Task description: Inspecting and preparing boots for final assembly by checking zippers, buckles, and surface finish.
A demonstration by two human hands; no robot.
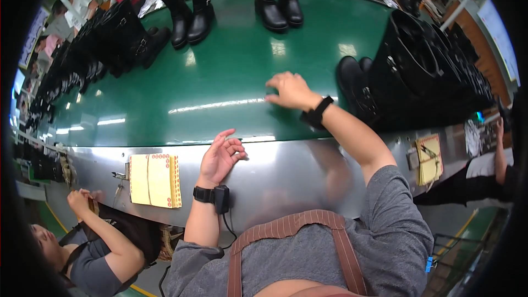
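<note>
My left hand point(221, 158) is turned palm up over the metal edge of the bench, its fingers loosely bent and holding nothing. Farther forward, my right hand point(294, 91) reaches over the green work surface point(231, 85), fingers apart and nothing in them. Nearest to it, on the right, stand black boots point(356, 91) with tall shafts and buckled straps. Two more pairs, the black boots point(192, 22) at the far left and the black boots point(279, 11) at the far middle, stand upright on the green surface. Each wrist has a black band.
A banded stack of yellow printed sheets point(149, 180) lies on the metal ledge point(275, 179) left of me, with another stack point(429, 158) at the right. Black boots point(118, 38) crowd the left side. A seated co-worker point(104, 247) is close at my left; another person point(489, 165) is right.
</note>
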